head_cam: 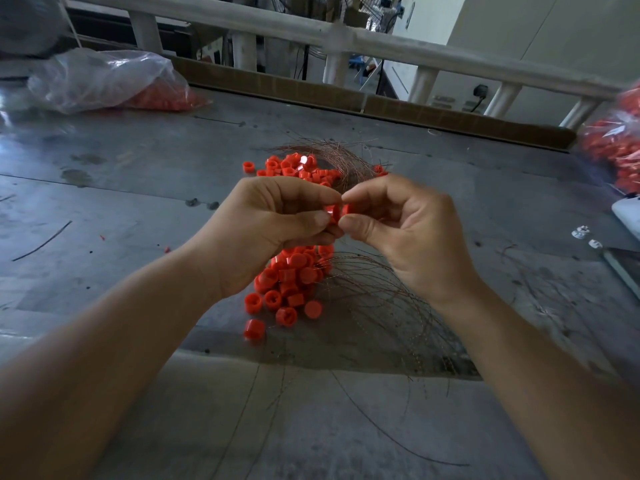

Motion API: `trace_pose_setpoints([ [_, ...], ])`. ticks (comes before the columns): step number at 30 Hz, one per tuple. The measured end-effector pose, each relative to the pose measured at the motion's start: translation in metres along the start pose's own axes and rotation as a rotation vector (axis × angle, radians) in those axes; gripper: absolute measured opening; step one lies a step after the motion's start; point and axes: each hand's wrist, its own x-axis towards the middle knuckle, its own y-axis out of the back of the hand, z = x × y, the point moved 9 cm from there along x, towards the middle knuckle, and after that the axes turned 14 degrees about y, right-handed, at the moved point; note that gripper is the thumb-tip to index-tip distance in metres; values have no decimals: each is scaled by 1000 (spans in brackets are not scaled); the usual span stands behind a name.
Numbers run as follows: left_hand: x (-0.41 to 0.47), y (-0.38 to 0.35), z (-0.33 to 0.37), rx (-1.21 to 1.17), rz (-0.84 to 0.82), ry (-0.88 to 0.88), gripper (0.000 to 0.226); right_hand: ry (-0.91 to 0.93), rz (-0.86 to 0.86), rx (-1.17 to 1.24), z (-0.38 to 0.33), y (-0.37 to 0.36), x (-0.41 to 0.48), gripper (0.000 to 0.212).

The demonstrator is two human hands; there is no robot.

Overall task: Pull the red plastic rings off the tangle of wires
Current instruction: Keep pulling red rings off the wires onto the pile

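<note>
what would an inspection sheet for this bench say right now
surface: grey metal table, stained and scuffed
job's things: pile of red plastic rings lying against tangle of wires
clutter: plastic bag of red parts far left, second bag at right edge; stray wire; small white parts
grip: left hand and right hand pinch held red rings above the pile
cables: black plug and cord beyond the white railing
surroundings: cardboard strip along the table's far edge

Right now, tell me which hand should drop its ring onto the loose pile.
Left, probably. The left hand pinches a red ring just above the pile of loose rings; the right hand pinches a second ring over the wire tangle, farther from the pile.
</note>
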Motion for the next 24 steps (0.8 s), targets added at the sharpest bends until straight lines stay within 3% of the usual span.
trace_pose_setpoints([
  [12,-1,3,1,94,65,-15,21,69,27,-162,-6,0,-2,34],
  [24,-6,-4,5,106,28,-41,19,147,47,-215,-15,5,-2,29],
])
